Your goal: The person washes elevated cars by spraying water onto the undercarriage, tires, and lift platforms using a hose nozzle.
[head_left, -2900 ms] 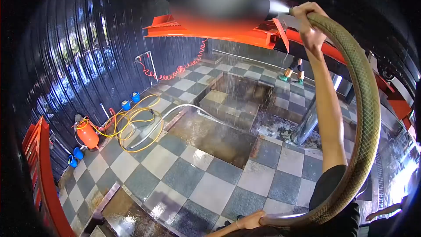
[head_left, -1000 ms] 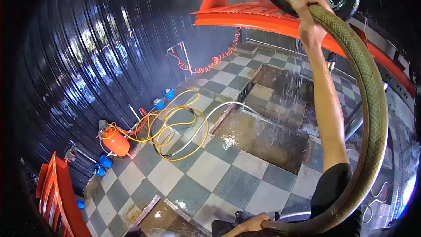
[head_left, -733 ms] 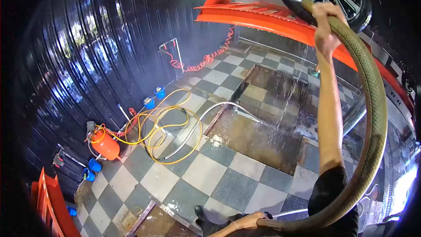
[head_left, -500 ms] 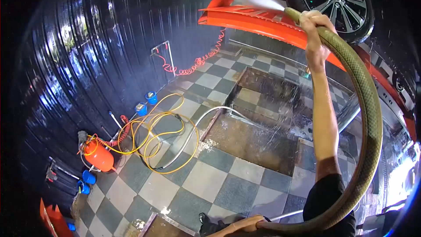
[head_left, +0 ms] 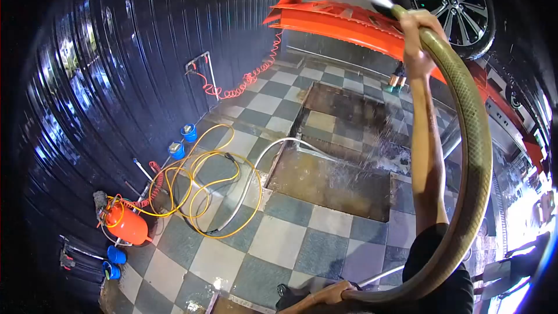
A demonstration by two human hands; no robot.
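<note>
Spraying: right hand [head_left: 415,39] clamped round hose [head_left: 479,157] near tip [head_left: 397,10], left hand [head_left: 333,292] clamped lower down; best with wrist firm, aim steady, bend wide.

Overhead, the red ramp [head_left: 343,28] crossed in front of you, and the wheel [head_left: 452,7] stood close behind your raised right hand [head_left: 419,28]. The thick hose [head_left: 479,139] arched along the right of your arm [head_left: 427,139], blocking a sideways pass there. Between that arm and the corrugated wall [head_left: 148,70] you had open air. Below, yellow hose [head_left: 233,135] loops littered the floor [head_left: 278,241] beside a recessed pit [head_left: 325,186].
</note>
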